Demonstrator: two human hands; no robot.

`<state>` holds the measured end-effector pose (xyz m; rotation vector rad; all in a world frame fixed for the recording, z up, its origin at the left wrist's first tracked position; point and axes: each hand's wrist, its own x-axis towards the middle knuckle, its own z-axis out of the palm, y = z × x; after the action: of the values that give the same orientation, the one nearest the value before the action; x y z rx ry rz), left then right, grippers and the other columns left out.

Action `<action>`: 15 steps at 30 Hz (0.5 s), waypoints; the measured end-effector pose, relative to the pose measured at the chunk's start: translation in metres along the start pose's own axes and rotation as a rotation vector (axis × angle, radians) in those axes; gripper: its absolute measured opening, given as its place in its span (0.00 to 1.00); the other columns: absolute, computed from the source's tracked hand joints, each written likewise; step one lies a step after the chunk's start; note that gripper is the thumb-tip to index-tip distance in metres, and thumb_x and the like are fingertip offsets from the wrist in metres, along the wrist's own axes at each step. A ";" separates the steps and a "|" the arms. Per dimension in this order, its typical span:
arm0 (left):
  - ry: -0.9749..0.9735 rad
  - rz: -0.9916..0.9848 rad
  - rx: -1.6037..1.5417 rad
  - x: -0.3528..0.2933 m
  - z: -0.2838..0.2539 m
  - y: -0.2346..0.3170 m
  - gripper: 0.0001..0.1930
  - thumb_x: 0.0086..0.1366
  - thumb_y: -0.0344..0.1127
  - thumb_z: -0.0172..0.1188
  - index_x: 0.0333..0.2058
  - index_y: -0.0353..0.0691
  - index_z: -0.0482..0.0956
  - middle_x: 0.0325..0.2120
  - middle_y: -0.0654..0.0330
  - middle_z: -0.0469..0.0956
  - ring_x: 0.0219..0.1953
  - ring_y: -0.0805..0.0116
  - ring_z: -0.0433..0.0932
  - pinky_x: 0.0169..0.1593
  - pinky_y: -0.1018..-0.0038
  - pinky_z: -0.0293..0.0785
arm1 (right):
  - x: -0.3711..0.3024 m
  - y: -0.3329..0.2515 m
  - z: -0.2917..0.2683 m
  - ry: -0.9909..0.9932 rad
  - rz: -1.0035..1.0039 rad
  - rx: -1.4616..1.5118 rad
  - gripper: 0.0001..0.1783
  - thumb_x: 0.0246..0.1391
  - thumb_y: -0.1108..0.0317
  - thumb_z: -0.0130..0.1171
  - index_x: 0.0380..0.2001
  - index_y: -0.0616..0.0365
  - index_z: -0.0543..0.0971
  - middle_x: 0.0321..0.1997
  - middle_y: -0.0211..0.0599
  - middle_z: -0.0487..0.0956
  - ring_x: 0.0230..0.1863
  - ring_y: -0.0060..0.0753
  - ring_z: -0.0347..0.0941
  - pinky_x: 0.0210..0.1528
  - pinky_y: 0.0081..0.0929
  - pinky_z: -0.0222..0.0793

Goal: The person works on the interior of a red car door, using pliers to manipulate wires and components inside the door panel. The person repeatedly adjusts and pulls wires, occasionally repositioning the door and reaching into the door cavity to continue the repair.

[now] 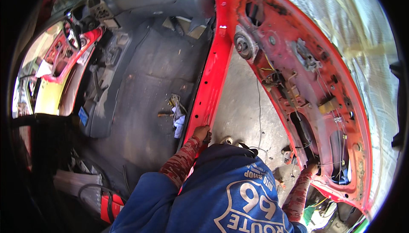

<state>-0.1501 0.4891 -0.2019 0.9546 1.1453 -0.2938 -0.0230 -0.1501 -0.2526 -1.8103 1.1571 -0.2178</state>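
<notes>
My left hand rests, fingers curled, against the red door sill of a car. Something dark shows below its fingers, too little to name. My right hand is at the lower part of an open red car door, whose inner trim is off. It lies beside an opening in the bare panel, close to thin rods and cables; its fingers are mostly hidden. A round speaker sits in the door near the hinge end, and a window mechanism shows along the inner edge.
Left of the sill stretches the stripped dark car floor, with a white cloth and a screwdriver-like tool on it. A thin cable runs over the concrete between sill and door. Plastic sheeting hangs beyond the door.
</notes>
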 end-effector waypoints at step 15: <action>0.250 0.087 -0.580 0.011 -0.040 -0.044 0.09 0.62 0.42 0.54 0.26 0.46 0.69 0.17 0.60 0.72 0.12 0.68 0.66 0.13 0.69 0.59 | 0.041 0.011 -0.004 -0.134 0.249 0.077 0.09 0.57 0.54 0.56 0.29 0.42 0.79 0.22 0.23 0.76 0.20 0.25 0.70 0.19 0.30 0.65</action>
<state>-0.1985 0.4964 -0.2365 0.5298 1.3124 0.2306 -0.0102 -0.1861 -0.2718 -1.5719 1.2474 0.0042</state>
